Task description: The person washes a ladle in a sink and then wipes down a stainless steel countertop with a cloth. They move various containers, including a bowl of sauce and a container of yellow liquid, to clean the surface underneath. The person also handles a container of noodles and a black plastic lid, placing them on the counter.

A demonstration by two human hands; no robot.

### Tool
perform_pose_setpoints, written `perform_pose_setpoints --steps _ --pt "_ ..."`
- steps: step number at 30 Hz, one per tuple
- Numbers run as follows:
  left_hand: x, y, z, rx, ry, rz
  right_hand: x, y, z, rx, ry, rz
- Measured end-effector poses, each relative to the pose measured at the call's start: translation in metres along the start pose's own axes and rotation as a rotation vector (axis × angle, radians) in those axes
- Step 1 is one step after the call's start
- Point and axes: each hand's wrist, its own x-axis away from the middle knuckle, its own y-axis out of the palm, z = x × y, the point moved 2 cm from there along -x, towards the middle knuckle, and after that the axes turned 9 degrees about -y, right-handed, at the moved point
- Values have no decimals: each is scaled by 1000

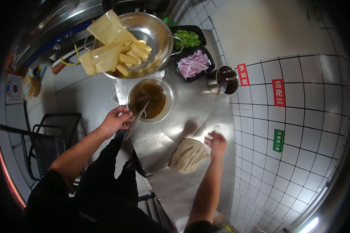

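Note:
My left hand is at the near left rim of a round, clear bowl of brown sauce or liquid, close to the handle of a metal spoon or ladle resting in it. Whether the fingers grip the rim or the handle is not clear. My right hand, slightly blurred, is over the steel table beside a crumpled beige cloth, fingers partly curled; nothing shows in it.
A large steel basin bears yellow rubber gloves. Beyond the bowl are black trays of sliced red onion and chopped greens. A steel pot with a utensil stands by the tiled wall. A black chair is at left.

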Motion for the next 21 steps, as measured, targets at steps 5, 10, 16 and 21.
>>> perform_pose_setpoints --steps 5,10,16,21 --pt "-23 5 -6 -1 1 11 -94 47 -71 -537 -29 66" --pt "-14 18 13 194 86 29 -145 71 -86 -464 -38 140" --pt "-28 31 7 190 0 70 -166 82 -73 -628 -30 185" --pt "-28 54 7 185 29 55 -159 65 -63 -355 -141 274"
